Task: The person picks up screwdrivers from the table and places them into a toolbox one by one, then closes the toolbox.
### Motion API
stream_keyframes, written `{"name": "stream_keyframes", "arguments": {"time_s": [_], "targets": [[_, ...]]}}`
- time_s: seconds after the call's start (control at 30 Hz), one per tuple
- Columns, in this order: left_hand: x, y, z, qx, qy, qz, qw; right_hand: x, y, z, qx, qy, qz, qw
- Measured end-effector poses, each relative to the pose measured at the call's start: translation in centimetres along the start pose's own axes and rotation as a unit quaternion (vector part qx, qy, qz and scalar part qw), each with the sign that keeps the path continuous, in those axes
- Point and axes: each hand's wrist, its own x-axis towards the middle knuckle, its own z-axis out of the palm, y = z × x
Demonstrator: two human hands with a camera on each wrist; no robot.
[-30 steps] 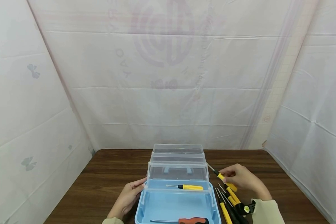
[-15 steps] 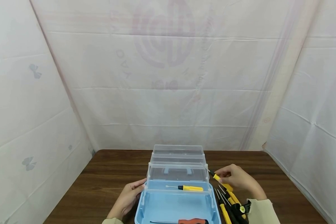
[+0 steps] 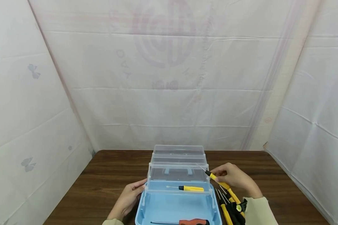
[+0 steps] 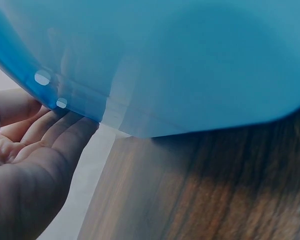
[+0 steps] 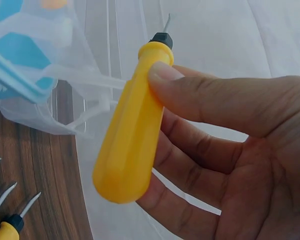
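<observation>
A light blue toolbox (image 3: pixel 178 204) stands with its clear tiered trays (image 3: pixel 178 159) folded up at the back. My left hand (image 3: pixel 127 198) holds its left edge, thumb and fingertips against the blue wall (image 4: pixel 190 75). To the right of the box, my right hand (image 3: pixel 236 176) pinches a screwdriver (image 5: pixel 132 130) by its yellow handle, its thin shaft pointing away over the clear trays' right side. A yellow-handled screwdriver (image 3: pixel 193 188) lies across the rear of the toolbox. Another screwdriver with an orange-red and black handle (image 3: pixel 195 222) lies near the front.
Several yellow- and black-handled screwdrivers (image 3: pixel 227 215) lie bunched on the dark wooden table (image 3: pixel 87 193), close to the box's right side and below my right wrist. White cloth sheets (image 3: pixel 169 93) enclose the table at the back and both sides.
My right hand has moved left with the screwdriver, whose shaft now reaches over the clear trays. The left hand and the toolbox stay in place.
</observation>
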Motion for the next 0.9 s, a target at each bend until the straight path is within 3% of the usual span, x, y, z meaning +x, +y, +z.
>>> {"name": "stream_keyframes", "arguments": {"time_s": [0.5, 0.73, 0.9], "targets": [[0.0, 0.1, 0.1, 0.003, 0.003, -0.001, 1.0, 1.5, -1.5, 0.8, 0.013, -0.008, -0.012, 1.0], [-0.1, 0.0, 0.1, 0.004, 0.004, -0.001, 1.0, 2.1, -1.8, 1.5, 0.029, -0.007, 0.006, 1.0], [-0.1, 0.0, 0.1, 0.002, 0.005, -0.002, 1.0, 2.5, -1.9, 1.9, 0.011, -0.001, -0.002, 1.0]]}}
